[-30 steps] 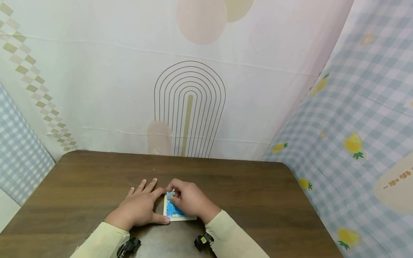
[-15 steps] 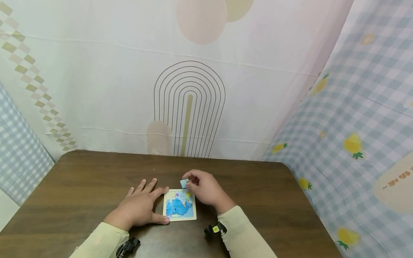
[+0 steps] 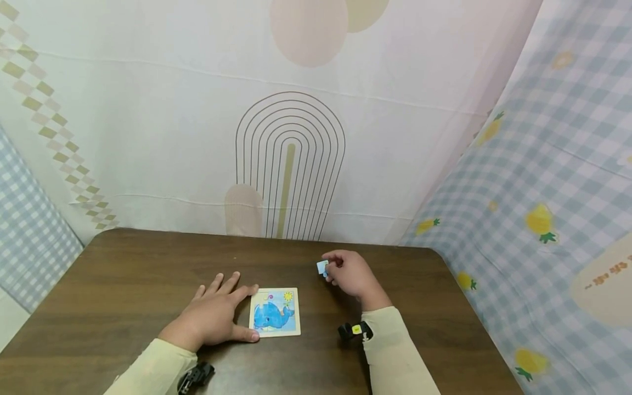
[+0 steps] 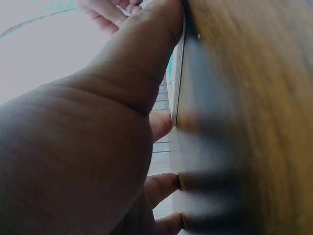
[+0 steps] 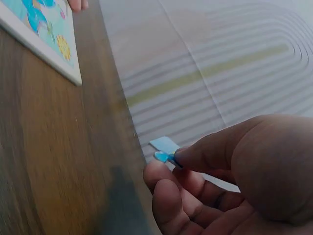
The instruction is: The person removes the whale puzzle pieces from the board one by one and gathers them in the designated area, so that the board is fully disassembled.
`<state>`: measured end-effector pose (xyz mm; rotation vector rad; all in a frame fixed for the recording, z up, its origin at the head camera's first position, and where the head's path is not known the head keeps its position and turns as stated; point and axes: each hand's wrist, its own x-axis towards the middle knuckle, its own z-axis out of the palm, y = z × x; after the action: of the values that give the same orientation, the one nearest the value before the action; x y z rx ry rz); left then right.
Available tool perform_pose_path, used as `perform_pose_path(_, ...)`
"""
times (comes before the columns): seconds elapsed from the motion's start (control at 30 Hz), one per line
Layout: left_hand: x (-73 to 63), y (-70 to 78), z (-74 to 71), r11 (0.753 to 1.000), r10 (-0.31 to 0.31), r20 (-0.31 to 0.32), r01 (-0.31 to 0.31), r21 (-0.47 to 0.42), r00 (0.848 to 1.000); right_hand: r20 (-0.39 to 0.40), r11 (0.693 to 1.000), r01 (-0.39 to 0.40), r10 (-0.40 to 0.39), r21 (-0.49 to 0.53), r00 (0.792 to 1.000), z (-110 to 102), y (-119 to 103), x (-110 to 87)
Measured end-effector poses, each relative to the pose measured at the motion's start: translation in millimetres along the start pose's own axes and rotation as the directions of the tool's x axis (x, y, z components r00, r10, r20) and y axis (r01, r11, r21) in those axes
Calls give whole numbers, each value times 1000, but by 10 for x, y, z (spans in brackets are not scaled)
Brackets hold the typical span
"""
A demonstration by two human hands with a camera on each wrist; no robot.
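A small square jigsaw puzzle (image 3: 274,315) in a pale frame lies flat on the table, with a blue whale and a yellow sun on it; a pale patch shows at its upper left. My left hand (image 3: 209,315) is spread on the table, thumb and index fingertip touching the puzzle's left edge. Back and right of the puzzle, my right hand (image 3: 353,274) pinches a light blue puzzle piece (image 3: 322,267) between thumb and fingers. In the right wrist view, that piece (image 5: 165,145) is held off the table, partly covered by the thumb.
The brown wooden table (image 3: 405,318) reaches back to a pale patterned curtain (image 3: 173,137). A blue checked cloth (image 3: 518,192) hangs along the right side. Each wrist wears a small black camera, such as the right wrist camera (image 3: 354,331).
My right hand has lifted the puzzle piece from the puzzle's upper left and carried it back and to the right, uncovering the whale picture. The left hand has stayed in place.
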<state>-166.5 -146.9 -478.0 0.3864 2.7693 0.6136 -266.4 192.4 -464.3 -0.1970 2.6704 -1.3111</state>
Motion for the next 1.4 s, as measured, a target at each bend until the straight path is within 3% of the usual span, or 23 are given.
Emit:
perform_pose_path(0.17, -4, 4, -2, 1000, 3, -8, -3, -1, 1000, -9, 996, -58, 59, 67, 998, -67, 105, 32)
perform_pose_path(0.5, -4, 10, 5, 1000, 3, -10, -3, 6, 1000, -5, 990, -116, 117, 75, 993, -51, 219, 59)
perform_pose_path(0.97, 1, 1, 14, 1000, 5, -10, -5, 13, 1000, -39, 996, -94, 93, -12, 995, 3, 349, 119)
perform_pose_path(1.4, 0, -7, 13, 1000, 12, -13, -11, 17, 1000, -25, 995, -90, 89, -45, 996, 2, 381, 132)
